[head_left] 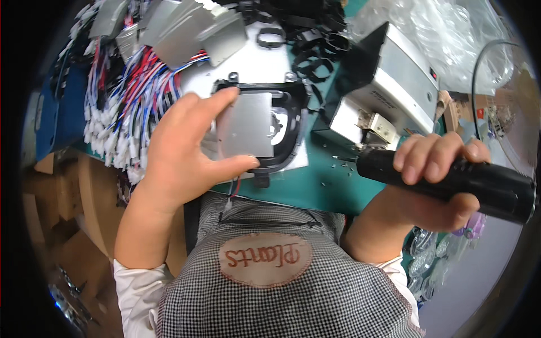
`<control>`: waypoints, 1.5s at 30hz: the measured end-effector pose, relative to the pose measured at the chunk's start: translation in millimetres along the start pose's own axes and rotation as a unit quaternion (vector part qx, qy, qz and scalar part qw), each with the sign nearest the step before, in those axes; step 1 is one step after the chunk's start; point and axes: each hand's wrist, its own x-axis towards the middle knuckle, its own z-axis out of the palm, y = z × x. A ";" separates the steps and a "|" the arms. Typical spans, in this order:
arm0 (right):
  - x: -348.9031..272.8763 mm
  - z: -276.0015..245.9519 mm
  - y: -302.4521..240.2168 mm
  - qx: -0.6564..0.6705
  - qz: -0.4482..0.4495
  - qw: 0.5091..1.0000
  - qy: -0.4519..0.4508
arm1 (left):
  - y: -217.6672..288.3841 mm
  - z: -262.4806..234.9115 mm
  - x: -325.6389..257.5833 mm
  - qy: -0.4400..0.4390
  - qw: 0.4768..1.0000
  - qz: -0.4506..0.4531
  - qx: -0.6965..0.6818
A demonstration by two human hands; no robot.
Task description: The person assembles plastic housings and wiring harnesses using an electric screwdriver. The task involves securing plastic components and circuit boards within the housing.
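Note:
My left hand [183,143] spans the left side of a black plastic housing [299,135], fingers at its far edge and thumb at its near edge. Inside the housing lies a flat silver rectangular pack [251,127], possibly a pouch battery, partly covered by that hand. A thin red and black wire lead [232,190] hangs over the table's front edge by my thumb. My right hand [437,163] is wrapped around a black cylindrical electric screwdriver [507,194]. Its tip points left, close to the opening of a grey box-shaped screw feeder [408,73].
Bundled wires with white connectors [121,132] and stacked silver packs [180,34] crowd the far left. Black plastic rings [313,62] lie beyond the housing. Small screws [335,163] are scattered on the green mat [332,188]. Clear plastic bags [428,28] fill the far right; cardboard boxes [90,197] stand lower left.

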 end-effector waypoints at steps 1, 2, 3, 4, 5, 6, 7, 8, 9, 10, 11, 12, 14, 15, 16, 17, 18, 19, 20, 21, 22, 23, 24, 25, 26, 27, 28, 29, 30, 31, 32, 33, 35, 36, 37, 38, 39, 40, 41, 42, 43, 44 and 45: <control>4.6 -2.0 0.7 0.010 0.001 0.995 -0.096 | -6.4 1.2 -2.2 -0.010 1.000 0.002 0.017; 7.3 -0.1 -1.2 0.014 0.011 0.993 -0.114 | -4.8 0.7 -1.1 0.010 0.998 0.023 0.059; 10.3 3.1 0.8 0.028 0.011 0.991 -0.133 | -4.1 1.0 1.8 0.020 0.997 0.037 0.070; 12.6 5.7 2.5 0.039 0.012 0.987 -0.154 | -4.2 4.9 3.8 0.031 0.995 0.050 0.079; 14.1 9.3 5.4 0.045 0.013 0.987 -0.156 | -5.4 8.2 4.9 0.032 0.995 0.046 0.083; 15.5 13.1 8.7 0.044 0.009 0.985 -0.164 | -7.3 11.9 5.7 0.032 0.996 0.050 0.072; 17.2 15.9 11.1 0.042 0.005 0.984 -0.172 | -6.9 14.6 6.4 0.033 0.996 0.053 0.060; 18.2 18.6 13.7 0.045 0.006 0.983 -0.175 | -5.8 17.1 7.1 0.035 0.996 0.050 0.062; 18.8 21.4 16.6 0.047 0.001 0.984 -0.171 | -4.7 19.4 7.7 0.029 0.997 0.048 0.062; 19.4 24.1 19.6 0.044 -0.005 0.985 -0.167 | -5.1 22.1 9.1 0.022 0.997 0.049 0.060; 19.7 26.2 23.9 0.048 -0.014 0.985 -0.164 | -6.6 25.3 9.9 0.024 0.997 0.049 0.058; 19.9 27.9 26.7 0.046 -0.014 0.985 -0.166 | -8.1 28.7 10.6 0.028 0.996 0.054 0.060; 20.0 29.5 32.6 0.034 -0.025 0.986 -0.163 | -10.6 31.8 13.0 0.031 0.996 0.060 0.059; 20.5 29.6 36.1 0.033 -0.030 0.985 -0.166 | -10.8 32.0 14.0 0.017 0.997 0.052 0.060; 20.5 30.4 38.7 0.032 -0.029 0.985 -0.167 | -10.8 31.8 14.2 0.002 0.997 0.043 0.061; 20.4 31.4 41.2 0.034 -0.030 0.986 -0.160 | -11.5 32.0 13.9 0.003 0.997 0.043 0.060; 20.2 32.5 43.4 0.037 -0.032 0.987 -0.154 | -12.4 32.0 13.4 0.013 0.997 0.049 0.054; 19.7 33.9 45.7 0.038 -0.031 0.988 -0.146 | -13.0 32.3 12.7 0.024 0.997 0.054 0.050; 19.6 34.1 47.4 0.038 -0.030 0.988 -0.147 | -12.9 32.3 12.4 0.024 0.997 0.054 0.049; 19.7 33.9 48.8 0.037 -0.031 0.988 -0.144 | -12.5 31.9 12.2 0.024 0.997 0.056 0.047; 19.7 33.9 50.5 0.036 -0.031 0.989 -0.141 | -12.5 31.5 11.8 0.024 0.997 0.057 0.044; 19.7 33.8 51.9 0.037 -0.031 0.989 -0.143 | -12.4 31.6 11.6 0.025 0.997 0.056 0.045; 19.6 33.8 53.2 0.038 -0.031 0.989 -0.140 | -12.3 31.7 11.5 0.026 0.997 0.055 0.043; 19.6 33.7 54.2 0.037 -0.031 0.989 -0.138 | -12.1 32.1 11.8 0.028 0.997 0.054 0.042; 19.4 33.9 55.2 0.038 -0.031 0.989 -0.140 | -12.0 32.3 12.2 0.029 0.997 0.053 0.041; 19.0 34.4 56.3 0.029 -0.029 0.990 -0.132 | -12.1 32.5 12.5 0.025 0.998 0.049 0.040; 18.8 34.7 57.1 0.020 -0.027 0.992 -0.125 | -11.9 32.6 13.3 0.020 0.998 0.046 0.038; 17.7 35.4 58.7 0.021 -0.027 0.991 -0.126 | -11.8 32.8 13.6 0.021 0.998 0.045 0.038; 16.1 36.6 60.6 0.004 -0.025 0.992 -0.120 | -11.8 33.0 13.7 0.022 0.998 0.046 0.036; 15.2 38.5 62.1 -0.010 -0.024 0.993 -0.114 | -12.0 33.0 13.5 0.022 0.998 0.046 0.034; 14.8 41.1 61.9 -0.009 -0.023 0.993 -0.115 | -12.3 33.7 13.7 0.024 0.998 0.044 0.035; 14.8 44.1 60.7 -0.024 -0.022 0.992 -0.122 | -12.7 35.0 14.1 0.033 0.998 0.051 0.025; 21.3 45.3 61.0 -0.039 -0.032 0.983 -0.175 | -12.6 35.3 14.3 0.043 0.997 0.055 0.018; 22.1 47.6 59.9 -0.036 -0.031 0.983 -0.176 | -12.2 35.0 14.8 0.043 0.997 0.056 0.009; 21.1 49.3 57.8 -0.054 -0.016 0.983 -0.173 | -12.1 35.1 15.1 0.043 0.997 0.059 -0.001; 20.6 50.4 56.9 -0.071 -0.001 0.983 -0.170 | -11.9 34.3 15.3 0.043 0.997 0.058 0.000; 20.5 49.3 59.1 -0.076 -0.006 0.982 -0.171 | -11.3 32.7 15.6 0.034 0.998 0.057 0.003; 21.3 48.5 59.7 -0.073 -0.007 0.982 -0.172 | -10.3 31.8 15.2 0.027 0.998 0.055 0.008; 22.0 47.7 59.6 -0.071 -0.006 0.979 -0.190 | -8.6 31.5 14.3 0.028 0.998 0.054 0.012; 22.2 47.5 59.1 -0.069 -0.005 0.975 -0.209 | -6.4 31.6 13.0 0.031 0.998 0.052 0.018; 22.7 47.5 59.0 -0.071 -0.005 0.975 -0.209 | -6.5 32.7 13.7 0.031 0.998 0.051 0.019; 22.3 47.5 58.6 -0.076 0.004 0.977 -0.198 | -7.2 33.7 14.4 0.031 0.998 0.052 0.017; 21.8 47.3 58.4 -0.082 0.013 0.979 -0.188 | -8.2 35.2 14.8 0.030 0.998 0.048 0.008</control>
